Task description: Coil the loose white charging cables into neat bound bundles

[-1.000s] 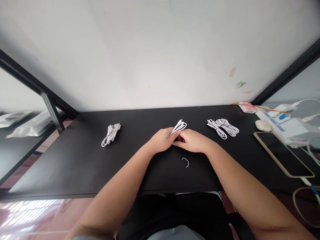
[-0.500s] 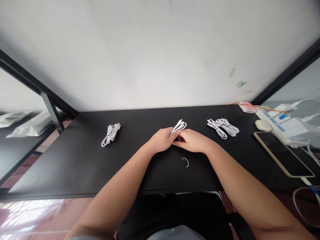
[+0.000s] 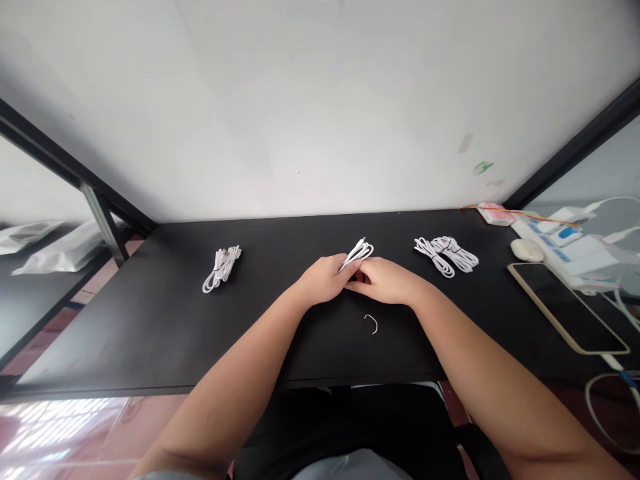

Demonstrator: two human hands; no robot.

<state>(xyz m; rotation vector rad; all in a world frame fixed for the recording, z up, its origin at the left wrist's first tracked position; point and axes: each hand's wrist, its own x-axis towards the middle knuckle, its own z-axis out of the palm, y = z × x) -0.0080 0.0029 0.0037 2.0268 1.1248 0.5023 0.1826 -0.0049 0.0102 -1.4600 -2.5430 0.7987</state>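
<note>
- Tabletop [image 3: 165,320]: black, flat; it supports the forearms' work area and all loose items listed below.
- Power strip [image 3: 537,239]: white, at the right end, with chargers plugged in. Blue markings show on its face; no lettering is legible.
- Phone [image 3: 570,310]: face up in front of the power strip, cable attached at its near end (the screen is dark). No brand is readable.
- Left hand [image 3: 327,280]: closed, pinching the held bundle between thumb and fingers.
- Right hand [image 3: 385,281]: fingers bent inward, meeting the left hand below the bundle. The fingertips are largely hidden, so whether they pinch anything cannot be told.
- Two tied cables [image 3: 434,257]: coiled, side by side, right of the hands, each bound with a dark tie.
- Single tied cable [image 3: 223,269]: coiled, left of the hands, well apart.
- Held bundle [image 3: 359,251]: white cable, looped, gripped above the tabletop centre, connector pointing away from the person. Expect low weight, soft, springy loops and a smooth jacket; connectors should be stiff. Grip around the middle, keeping strain off the plug necks. No print is readable.
- White tie [image 3: 377,325]: thin, curved, just nearer the person than the hands; probably very light and easily bent.
</note>
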